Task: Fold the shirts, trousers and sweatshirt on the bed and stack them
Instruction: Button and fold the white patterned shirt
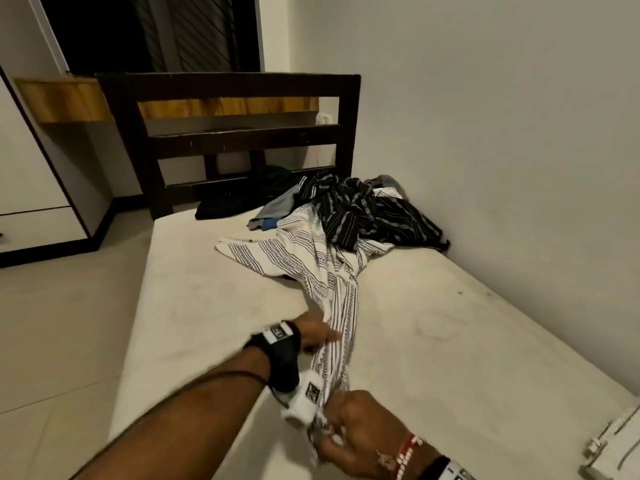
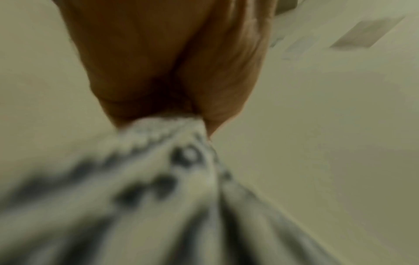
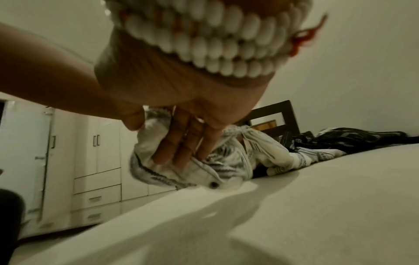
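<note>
On the bed (image 1: 450, 341), head view: white shirt (image 1: 325, 271) is lying stretched from the clothes pile (image 1: 363, 216) by the headboard (image 1: 228, 133) toward the near edge.
Left hand (image 1: 311, 332): is gripping the bunched shirt midway.
Right hand (image 1: 353, 427): is clutching the shirt's near end.
Left wrist view: blurred; fingers (image 2: 226, 80) are pinching gathered shirt (image 2: 158, 179).
Right wrist view: fingers (image 3: 188, 143) are lying pressed together on the shirt (image 3: 226, 161), thumb (image 3: 133, 120) opposite, pinching it.
</note>
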